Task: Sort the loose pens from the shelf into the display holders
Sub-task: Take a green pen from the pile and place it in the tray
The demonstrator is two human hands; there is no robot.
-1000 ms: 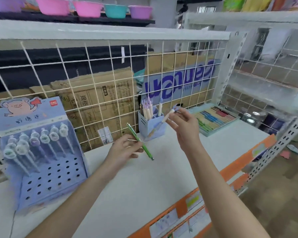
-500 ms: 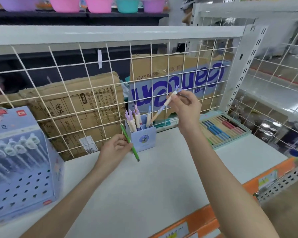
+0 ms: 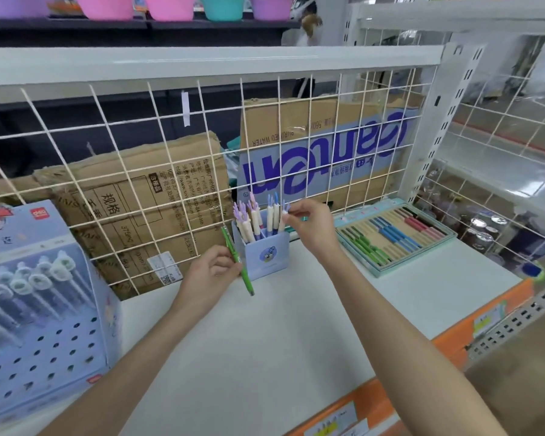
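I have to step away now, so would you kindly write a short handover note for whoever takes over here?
Right hand pinches the top of a cream pen whose lower end is already in the small blue holder.
Left hand grips a green pen beside the holder, not yet placed.
Done: several cream pens stand in the holder.
Left: release the cream pen; find the green pen's place, perhaps the flat tray of coloured pens to the right.
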